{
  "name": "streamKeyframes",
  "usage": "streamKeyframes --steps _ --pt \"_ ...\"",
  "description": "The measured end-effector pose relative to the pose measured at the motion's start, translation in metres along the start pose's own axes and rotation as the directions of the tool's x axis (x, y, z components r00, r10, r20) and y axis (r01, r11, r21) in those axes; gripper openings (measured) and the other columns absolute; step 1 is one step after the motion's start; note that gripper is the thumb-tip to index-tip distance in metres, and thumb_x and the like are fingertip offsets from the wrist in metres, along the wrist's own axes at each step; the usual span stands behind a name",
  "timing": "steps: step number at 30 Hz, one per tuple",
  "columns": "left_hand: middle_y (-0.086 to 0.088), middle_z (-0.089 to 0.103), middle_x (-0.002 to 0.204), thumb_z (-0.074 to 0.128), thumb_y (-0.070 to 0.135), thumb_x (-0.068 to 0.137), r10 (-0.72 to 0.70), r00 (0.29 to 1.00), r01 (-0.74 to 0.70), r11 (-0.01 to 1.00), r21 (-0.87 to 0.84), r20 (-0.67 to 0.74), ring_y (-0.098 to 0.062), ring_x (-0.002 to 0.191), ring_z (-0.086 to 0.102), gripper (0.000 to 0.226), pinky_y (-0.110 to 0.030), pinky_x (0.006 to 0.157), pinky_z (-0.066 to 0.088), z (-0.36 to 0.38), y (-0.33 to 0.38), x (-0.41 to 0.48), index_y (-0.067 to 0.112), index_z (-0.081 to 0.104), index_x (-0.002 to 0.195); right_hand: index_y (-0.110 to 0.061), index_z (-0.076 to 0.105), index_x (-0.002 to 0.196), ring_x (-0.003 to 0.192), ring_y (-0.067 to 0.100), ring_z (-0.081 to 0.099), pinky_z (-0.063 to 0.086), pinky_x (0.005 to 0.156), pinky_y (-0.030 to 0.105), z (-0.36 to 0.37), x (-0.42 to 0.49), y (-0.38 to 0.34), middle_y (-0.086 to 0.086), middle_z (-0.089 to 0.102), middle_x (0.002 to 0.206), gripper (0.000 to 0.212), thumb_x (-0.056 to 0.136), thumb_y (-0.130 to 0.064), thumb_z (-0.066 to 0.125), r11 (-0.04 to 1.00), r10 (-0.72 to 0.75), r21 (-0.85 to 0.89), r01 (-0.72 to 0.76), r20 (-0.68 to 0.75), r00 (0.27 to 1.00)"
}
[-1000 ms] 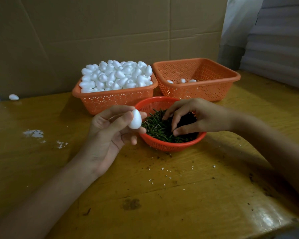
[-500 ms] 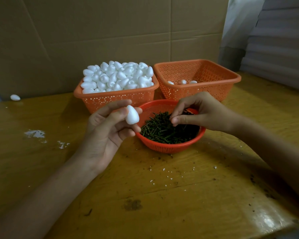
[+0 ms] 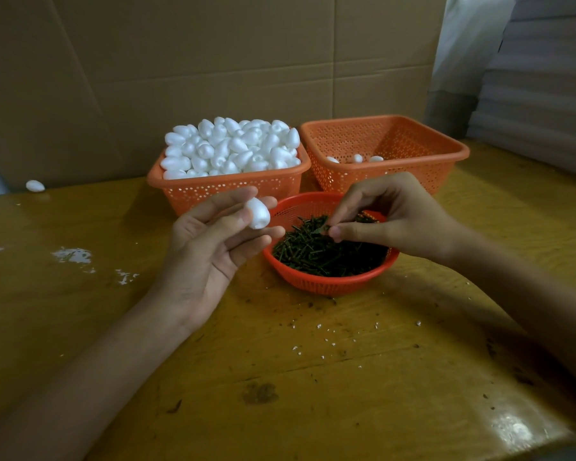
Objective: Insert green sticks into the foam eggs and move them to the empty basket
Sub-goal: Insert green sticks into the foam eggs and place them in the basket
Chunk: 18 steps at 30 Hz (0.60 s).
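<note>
So closest to the camera it's just the wooden table (image 3: 280,387), scuffed up, with little white foam crumbs (image 3: 326,341) scattered around. Past that, the left hand (image 3: 210,251) is palm up and holds one foam egg (image 3: 258,213) pinched between thumb and fingertips, just left of the round red basket (image 3: 330,285). The right hand (image 3: 399,221) hovers over that basket, thumb and forefinger pinching a green stick (image 3: 323,227) just above the pile of sticks (image 3: 330,256). Behind them sit two orange square baskets side by side: the left basket (image 3: 230,183) is heaped with eggs (image 3: 230,146), and the right basket (image 3: 459,151) has only a few eggs in the bottom (image 3: 357,158). One stray egg (image 3: 35,186) lies far left by the cardboard wall (image 3: 213,61).
</note>
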<state>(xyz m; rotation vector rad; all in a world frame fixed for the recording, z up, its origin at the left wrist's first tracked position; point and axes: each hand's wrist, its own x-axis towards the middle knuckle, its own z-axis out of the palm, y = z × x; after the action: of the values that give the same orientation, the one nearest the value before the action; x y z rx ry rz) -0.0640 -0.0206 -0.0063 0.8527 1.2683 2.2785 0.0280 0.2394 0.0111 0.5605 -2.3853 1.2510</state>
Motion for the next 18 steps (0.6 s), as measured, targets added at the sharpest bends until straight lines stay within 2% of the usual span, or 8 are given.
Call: streamKeyframes --steps 5,8,13,15,18 --pt "-0.014 0.078 0.12 0.071 0.016 0.089 0.012 1.0 -0.011 0.999 0.047 -0.012 -0.02 0.086 0.081 0.021 -0.016 0.06 0.058 0.001 -0.001 -0.001 0.027 0.081 0.104 0.001 0.075 0.101 0.088 0.024 0.078 0.063 0.088 0.038 0.006 -0.001 -0.001 0.008 0.08 0.091 0.017 0.087 -0.008 0.079 1.0 0.014 -0.003 -0.014 0.006 1.0" --pt "-0.013 0.078 0.12 0.079 0.017 0.085 0.023 1.0 -0.023 0.998 0.05 -0.006 -0.018 0.085 0.08 0.019 -0.016 0.059 0.057 0.001 -0.001 -0.001 0.029 0.081 0.1 0.005 0.073 0.103 0.084 0.025 0.078 0.064 0.086 0.039 0.008 -0.002 -0.004 0.008 0.08 0.091 0.018 0.087 -0.004 0.077 0.999 0.023 0.035 -0.022 -0.027 0.999" --pt "-0.016 0.076 0.124 0.08 0.013 0.079 0.027 1.0 -0.028 0.999 0.028 0.01 -0.021 0.085 0.08 0.023 -0.017 0.062 0.059 0.001 -0.002 -0.001 0.023 0.072 0.098 0.007 0.071 0.104 0.08 0.03 0.078 0.064 0.083 0.047 0.011 -0.003 -0.011 0.016 0.079 0.093 0.019 0.087 -0.002 0.076 0.996 0.017 0.087 -0.009 -0.083 0.996" --pt "-0.017 0.075 0.125 0.081 0.012 0.079 0.023 1.0 -0.023 0.999 0.027 0.015 -0.022 0.087 0.081 0.029 -0.019 0.065 0.061 0.001 -0.002 0.0 0.019 0.07 0.105 0.007 0.07 0.105 0.079 0.031 0.078 0.064 0.082 0.049 0.013 -0.003 -0.013 0.017 0.079 0.094 0.021 0.087 -0.002 0.076 0.996 0.011 0.088 -0.002 -0.097 0.995" --pt "-0.017 0.075 0.125 0.082 0.012 0.082 0.029 0.999 -0.031 0.996 0.087 0.026 -0.023 0.09 0.081 0.039 -0.02 0.068 0.061 0.001 -0.003 -0.001 0.018 0.069 0.118 0.004 0.072 0.108 0.078 0.027 0.079 0.064 0.08 0.04 0.015 -0.004 -0.015 0.011 0.08 0.095 0.021 0.088 -0.002 0.075 0.998 -0.01 0.062 0.017 -0.113 0.994"
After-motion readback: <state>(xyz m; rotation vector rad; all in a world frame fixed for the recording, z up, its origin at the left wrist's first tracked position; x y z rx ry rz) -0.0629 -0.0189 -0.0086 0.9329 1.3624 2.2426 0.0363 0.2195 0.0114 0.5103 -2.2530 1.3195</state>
